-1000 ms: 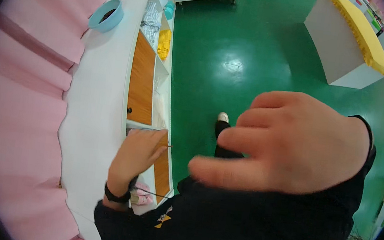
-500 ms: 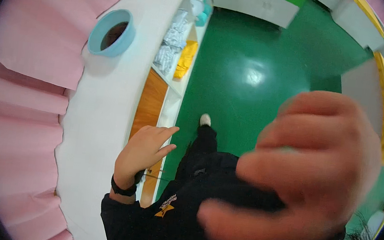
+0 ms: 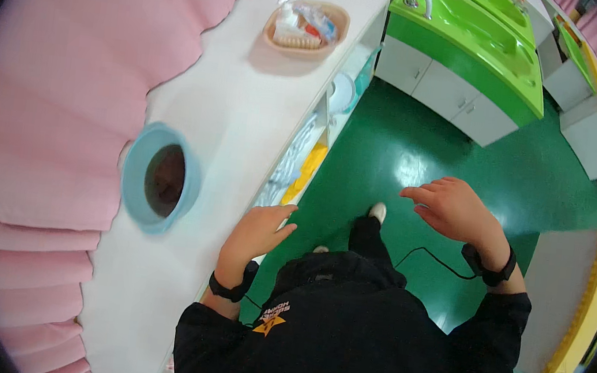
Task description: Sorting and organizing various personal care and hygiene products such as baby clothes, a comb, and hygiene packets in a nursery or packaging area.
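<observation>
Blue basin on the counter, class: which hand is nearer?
Left. The left hand is right of the basin, by the edge of the counter; the right hand is farther right, above the floor.

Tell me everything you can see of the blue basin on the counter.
The basin is pale blue, round and open-topped, with smooth, plain walls that look like plastic. It stands upright on the white counter, its left side close to the pink curtain; whether they touch is hard to tell. Inside lies something dark, brownish and partly glossy, perhaps liquid, but too blurred to name. No hand touches it; the left hand is off to its right.
</observation>
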{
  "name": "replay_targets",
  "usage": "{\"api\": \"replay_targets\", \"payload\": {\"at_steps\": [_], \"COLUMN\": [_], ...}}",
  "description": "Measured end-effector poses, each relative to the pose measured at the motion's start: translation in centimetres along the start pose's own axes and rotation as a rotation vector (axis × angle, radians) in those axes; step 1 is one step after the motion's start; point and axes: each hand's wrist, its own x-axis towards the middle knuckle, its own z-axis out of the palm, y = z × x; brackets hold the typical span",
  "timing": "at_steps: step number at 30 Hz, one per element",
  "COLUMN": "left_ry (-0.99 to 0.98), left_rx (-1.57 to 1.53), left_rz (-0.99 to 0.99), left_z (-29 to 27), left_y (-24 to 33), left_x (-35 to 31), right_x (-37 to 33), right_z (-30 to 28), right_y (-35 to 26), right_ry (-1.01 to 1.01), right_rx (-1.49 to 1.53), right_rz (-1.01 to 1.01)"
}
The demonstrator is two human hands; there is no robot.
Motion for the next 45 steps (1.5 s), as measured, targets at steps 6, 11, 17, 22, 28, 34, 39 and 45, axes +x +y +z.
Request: {"api": "replay_targets", "payload": {"at_steps": [6,11,17,22,28,34,39,45], "left_ry": [0.252,0.427,0.782,0.933,1.070,0.881,0.896,1.242], "left_rx": [-0.104,-0.217,-0.302,-0.376,-0.145,-0.094,-0.016,0.187], "left_rz": [-0.260,-0.536,-0.709,-0.722,-0.879,-1.199,-1.321,-1.024], "left_z": [-0.4,-2.9,-2.9,-5.5,-6.6,-7.4,-7.7,-7.9], "left_y": [0.1,0.2,-5.2,-3.5,-3.2,-2.4,-2.2,-0.8], "left_x": [17.3,26.1,32.8,40.6,44.9,47.3,49.7,50.8], "right_x": [10.0,21.7,38.2,46.9,51.9,54.3,54.7,54.4], "right_z": [-3.0,-6.7,-7.9,-5.6,-5.3,-5.1,-3.9,-5.7], "right_y": [20.5,30.2,35.2,36.2,35.0,35.0,36.3,37.9], "right_ry": [-0.058,-0.025,-0.001,-0.050,-0.218,-0.239,-0.186,-0.193], "right_rx": [-0.043,-0.048,0.041,0.142,0.168,0.228,0.304,0.385], "right_rz": [-0.015,-0.160,-0.395,-0.359,-0.296,-0.495,-0.599,-0.662]}}
